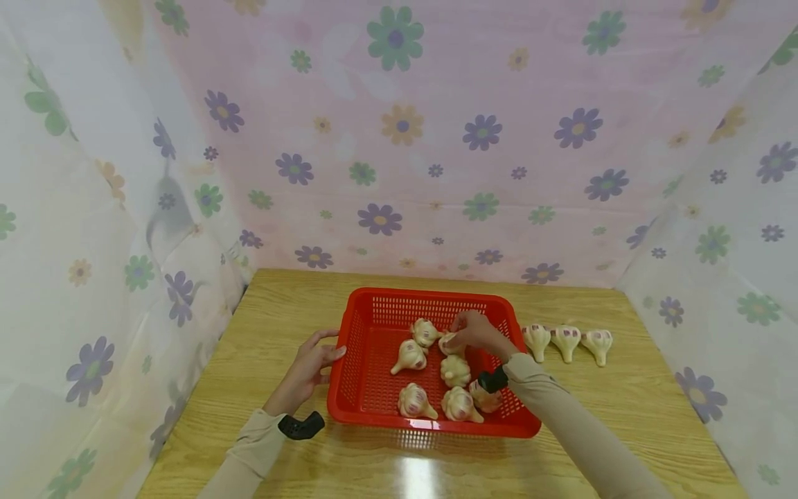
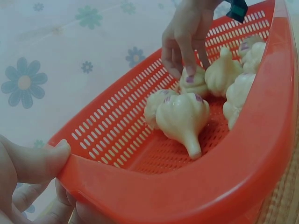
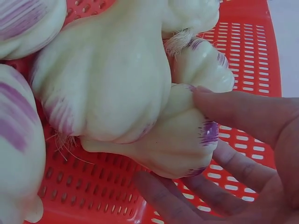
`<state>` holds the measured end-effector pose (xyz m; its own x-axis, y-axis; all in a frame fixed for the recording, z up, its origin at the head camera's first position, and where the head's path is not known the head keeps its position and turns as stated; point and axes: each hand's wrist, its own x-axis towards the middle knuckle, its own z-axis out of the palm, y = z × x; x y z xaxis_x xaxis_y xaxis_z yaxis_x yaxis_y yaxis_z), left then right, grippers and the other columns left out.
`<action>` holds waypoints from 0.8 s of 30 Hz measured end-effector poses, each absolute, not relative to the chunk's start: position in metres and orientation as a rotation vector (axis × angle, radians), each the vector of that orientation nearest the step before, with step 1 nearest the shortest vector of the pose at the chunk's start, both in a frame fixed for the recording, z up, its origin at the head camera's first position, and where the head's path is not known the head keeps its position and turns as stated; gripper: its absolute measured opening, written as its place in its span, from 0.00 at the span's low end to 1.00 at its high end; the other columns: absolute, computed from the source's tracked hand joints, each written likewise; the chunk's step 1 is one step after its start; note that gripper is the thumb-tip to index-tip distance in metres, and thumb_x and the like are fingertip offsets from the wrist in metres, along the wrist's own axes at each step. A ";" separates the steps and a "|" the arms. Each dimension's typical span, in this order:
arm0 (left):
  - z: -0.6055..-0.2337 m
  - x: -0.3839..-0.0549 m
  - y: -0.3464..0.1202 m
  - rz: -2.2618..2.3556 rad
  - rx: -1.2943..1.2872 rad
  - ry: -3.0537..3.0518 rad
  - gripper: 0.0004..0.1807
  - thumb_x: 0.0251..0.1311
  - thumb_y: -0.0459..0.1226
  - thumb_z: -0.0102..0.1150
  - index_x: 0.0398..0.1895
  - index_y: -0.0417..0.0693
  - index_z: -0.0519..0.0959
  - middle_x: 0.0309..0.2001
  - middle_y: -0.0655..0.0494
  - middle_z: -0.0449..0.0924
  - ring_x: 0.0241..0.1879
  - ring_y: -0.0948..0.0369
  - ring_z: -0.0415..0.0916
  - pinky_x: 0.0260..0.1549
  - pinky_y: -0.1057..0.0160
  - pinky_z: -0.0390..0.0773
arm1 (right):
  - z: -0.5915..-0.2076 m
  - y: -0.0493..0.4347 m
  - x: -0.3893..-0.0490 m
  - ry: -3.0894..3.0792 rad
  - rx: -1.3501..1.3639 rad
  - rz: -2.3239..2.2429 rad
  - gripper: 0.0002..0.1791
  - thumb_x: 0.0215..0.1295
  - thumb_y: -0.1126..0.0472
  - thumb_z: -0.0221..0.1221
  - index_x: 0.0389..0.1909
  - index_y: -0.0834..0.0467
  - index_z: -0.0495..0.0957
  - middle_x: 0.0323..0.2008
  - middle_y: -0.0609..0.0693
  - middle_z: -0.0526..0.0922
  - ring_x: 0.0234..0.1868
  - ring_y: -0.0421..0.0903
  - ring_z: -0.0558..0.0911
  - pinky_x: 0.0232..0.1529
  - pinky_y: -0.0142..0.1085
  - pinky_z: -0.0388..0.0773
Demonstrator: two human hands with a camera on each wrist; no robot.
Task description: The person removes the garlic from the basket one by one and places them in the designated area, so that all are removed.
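Note:
My left hand [image 1: 305, 371] grips the left rim of a red plastic basket [image 1: 430, 424], its thumb over the edge and its fingers beneath, as the left wrist view shows. Inside the basket's right half, my right hand [image 1: 479, 331] holds a garlic bulb [image 3: 180, 135] between its thumb and fingers. That bulb has purple streaks, and its stem points away from the palm. Several other cream garlic bulbs lie in the basket, among them one left of centre [image 1: 409, 355] and one at the front [image 1: 416, 401]. My right wrist partly covers a bulb [image 1: 488, 400] in the front right corner.
Just right of the basket, three garlic bulbs [image 1: 566, 341] stand in a row on the wooden table [image 1: 280, 305], stems toward me. Flower-patterned cloth [image 1: 436, 138] walls in the table at the back and both sides.

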<state>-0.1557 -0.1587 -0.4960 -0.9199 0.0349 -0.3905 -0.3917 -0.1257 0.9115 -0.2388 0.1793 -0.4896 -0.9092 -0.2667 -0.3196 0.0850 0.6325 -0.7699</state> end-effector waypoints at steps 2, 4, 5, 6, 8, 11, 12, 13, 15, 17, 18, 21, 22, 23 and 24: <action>-0.496 -0.156 -0.159 2.120 -0.399 1.860 0.26 0.63 0.34 0.58 0.63 0.47 0.65 0.41 0.49 0.79 0.35 0.56 0.78 0.29 0.56 0.79 | -0.491 0.180 -0.239 2.459 -0.154 -1.192 0.14 0.49 0.64 0.71 0.32 0.64 0.76 0.21 0.52 0.72 0.19 0.48 0.68 0.25 0.47 0.71; -0.496 -0.155 -0.158 2.119 -0.401 1.863 0.26 0.63 0.34 0.58 0.63 0.47 0.65 0.42 0.49 0.79 0.35 0.56 0.78 0.29 0.56 0.79 | -0.491 0.182 -0.239 2.470 -0.179 -1.197 0.14 0.49 0.63 0.71 0.32 0.64 0.76 0.24 0.53 0.74 0.22 0.51 0.71 0.26 0.47 0.72; -0.495 -0.155 -0.158 2.119 -0.406 1.865 0.26 0.62 0.35 0.58 0.63 0.47 0.65 0.42 0.49 0.79 0.35 0.56 0.78 0.29 0.55 0.79 | -0.490 0.182 -0.239 2.473 -0.182 -1.204 0.14 0.49 0.63 0.71 0.31 0.64 0.77 0.27 0.53 0.75 0.25 0.52 0.72 0.27 0.47 0.72; -0.496 -0.155 -0.158 2.122 -0.410 1.867 0.26 0.62 0.35 0.58 0.63 0.48 0.65 0.42 0.49 0.79 0.35 0.56 0.78 0.29 0.55 0.79 | -0.489 0.183 -0.239 2.476 -0.183 -1.210 0.14 0.49 0.62 0.71 0.31 0.63 0.77 0.27 0.54 0.76 0.25 0.52 0.71 0.28 0.47 0.73; -0.495 -0.154 -0.157 2.126 -0.417 1.867 0.26 0.62 0.35 0.59 0.62 0.48 0.66 0.41 0.49 0.79 0.35 0.56 0.78 0.30 0.55 0.79 | -0.486 0.184 -0.239 2.477 -0.188 -1.232 0.14 0.49 0.62 0.71 0.31 0.63 0.76 0.28 0.53 0.76 0.28 0.53 0.72 0.30 0.48 0.74; -0.495 -0.154 -0.157 2.130 -0.412 1.867 0.26 0.62 0.35 0.58 0.63 0.47 0.65 0.41 0.50 0.79 0.35 0.56 0.77 0.30 0.55 0.79 | -0.480 0.187 -0.238 2.453 -0.181 -1.285 0.14 0.50 0.62 0.71 0.32 0.63 0.77 0.30 0.54 0.77 0.30 0.54 0.74 0.33 0.50 0.76; -0.495 -0.154 -0.157 2.131 -0.412 1.867 0.26 0.62 0.35 0.58 0.63 0.47 0.65 0.41 0.50 0.79 0.35 0.56 0.77 0.30 0.55 0.79 | -0.479 0.189 -0.238 2.440 -0.185 -1.304 0.14 0.50 0.62 0.70 0.33 0.63 0.77 0.31 0.55 0.77 0.31 0.56 0.75 0.34 0.52 0.76; -0.495 -0.154 -0.157 2.131 -0.410 1.867 0.26 0.63 0.35 0.58 0.63 0.47 0.65 0.41 0.50 0.79 0.35 0.56 0.77 0.30 0.55 0.79 | -0.477 0.191 -0.238 2.426 -0.189 -1.321 0.14 0.51 0.61 0.70 0.34 0.64 0.77 0.32 0.55 0.78 0.32 0.57 0.76 0.35 0.53 0.77; -0.495 -0.154 -0.157 2.130 -0.405 1.870 0.26 0.63 0.36 0.57 0.64 0.47 0.64 0.41 0.50 0.79 0.35 0.56 0.77 0.29 0.55 0.79 | -0.474 0.194 -0.237 2.401 -0.202 -1.348 0.15 0.52 0.61 0.70 0.36 0.64 0.77 0.34 0.56 0.78 0.33 0.58 0.77 0.38 0.54 0.77; -0.495 -0.154 -0.157 2.131 -0.407 1.870 0.26 0.63 0.36 0.58 0.63 0.47 0.64 0.41 0.50 0.79 0.35 0.56 0.77 0.29 0.55 0.79 | -0.471 0.197 -0.236 2.398 -0.202 -1.363 0.16 0.52 0.60 0.70 0.38 0.64 0.77 0.36 0.57 0.78 0.34 0.58 0.78 0.39 0.54 0.77; -0.495 -0.154 -0.157 2.133 -0.407 1.868 0.26 0.63 0.36 0.58 0.63 0.47 0.64 0.40 0.50 0.79 0.35 0.56 0.77 0.29 0.56 0.79 | -0.468 0.199 -0.236 2.401 -0.204 -1.364 0.17 0.53 0.60 0.69 0.39 0.64 0.77 0.37 0.57 0.78 0.33 0.56 0.78 0.39 0.54 0.77; -0.495 -0.155 -0.157 2.138 -0.404 1.860 0.26 0.62 0.35 0.58 0.63 0.47 0.65 0.40 0.50 0.79 0.34 0.57 0.77 0.28 0.57 0.78 | -0.461 0.203 -0.235 2.426 -0.204 -1.367 0.19 0.53 0.59 0.69 0.41 0.64 0.77 0.42 0.58 0.76 0.34 0.54 0.78 0.39 0.51 0.78; -0.495 -0.155 -0.157 2.142 -0.408 1.855 0.26 0.61 0.35 0.58 0.62 0.47 0.65 0.40 0.50 0.80 0.34 0.57 0.77 0.28 0.57 0.78 | -0.458 0.205 -0.234 2.428 -0.197 -1.374 0.19 0.53 0.59 0.69 0.42 0.64 0.77 0.44 0.59 0.76 0.34 0.54 0.79 0.38 0.50 0.78; -0.495 -0.155 -0.156 2.146 -0.411 1.849 0.25 0.61 0.34 0.59 0.62 0.47 0.66 0.40 0.49 0.80 0.34 0.57 0.78 0.28 0.57 0.78 | -0.456 0.206 -0.234 2.433 -0.201 -1.376 0.20 0.53 0.59 0.69 0.43 0.64 0.76 0.45 0.59 0.75 0.34 0.54 0.79 0.38 0.48 0.79; -0.495 -0.155 -0.157 2.149 -0.407 1.850 0.25 0.61 0.34 0.58 0.62 0.47 0.66 0.39 0.49 0.80 0.34 0.56 0.78 0.27 0.58 0.77 | -0.453 0.207 -0.234 2.437 -0.210 -1.377 0.21 0.53 0.58 0.69 0.44 0.64 0.76 0.47 0.60 0.75 0.35 0.54 0.79 0.38 0.47 0.79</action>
